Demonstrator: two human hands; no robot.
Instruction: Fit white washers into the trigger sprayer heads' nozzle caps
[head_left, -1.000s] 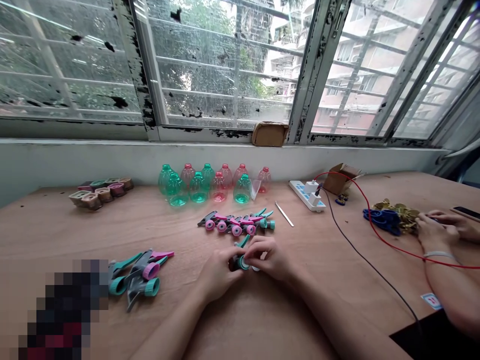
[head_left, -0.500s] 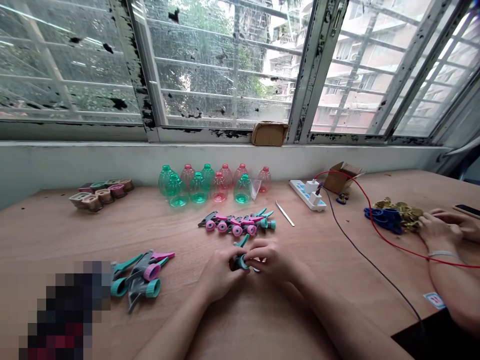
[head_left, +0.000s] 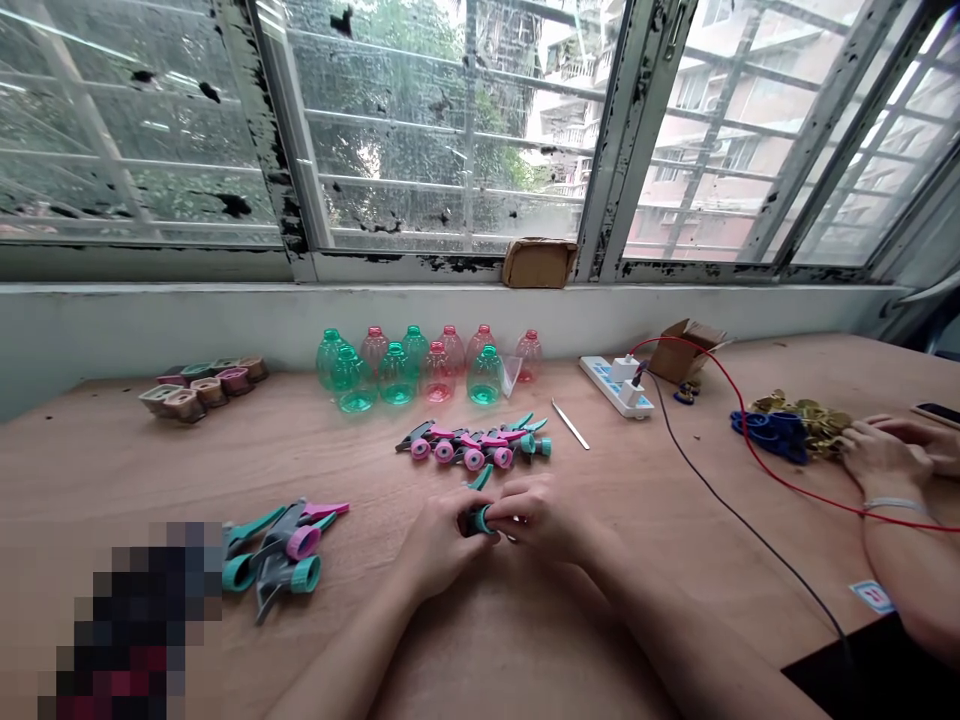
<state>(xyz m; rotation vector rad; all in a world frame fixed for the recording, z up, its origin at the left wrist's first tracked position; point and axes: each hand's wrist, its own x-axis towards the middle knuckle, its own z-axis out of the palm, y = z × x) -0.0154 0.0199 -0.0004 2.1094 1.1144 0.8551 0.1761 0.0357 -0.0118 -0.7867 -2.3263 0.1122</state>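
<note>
In front of me my left hand (head_left: 442, 540) is closed around a trigger spray head with a teal lever (head_left: 481, 478) and a teal screw collar (head_left: 481, 519); the rest of its body is hidden by fingers. My right hand (head_left: 536, 515) is closed in a pinch, its fingertips at the collar's opening. Whatever lies between those fingertips is too small to make out. Just beyond, a row of grey spray heads (head_left: 473, 458) with pink and teal parts lies on the table. More spray heads (head_left: 289, 550) lie in a loose group to my left.
Green and pink clear bottles (head_left: 397, 378) stand at the back near tweezers (head_left: 571, 424) and a power strip (head_left: 615, 388). Small containers (head_left: 202, 385) sit back left. At right, another person's hands (head_left: 885, 455) touch gold and blue pieces (head_left: 780, 435); cables (head_left: 739, 520) cross the table.
The spray head has turned slightly in my left hand, and its lever sits a little further left. My right fingertips stay at the collar. The view has shifted slightly.
</note>
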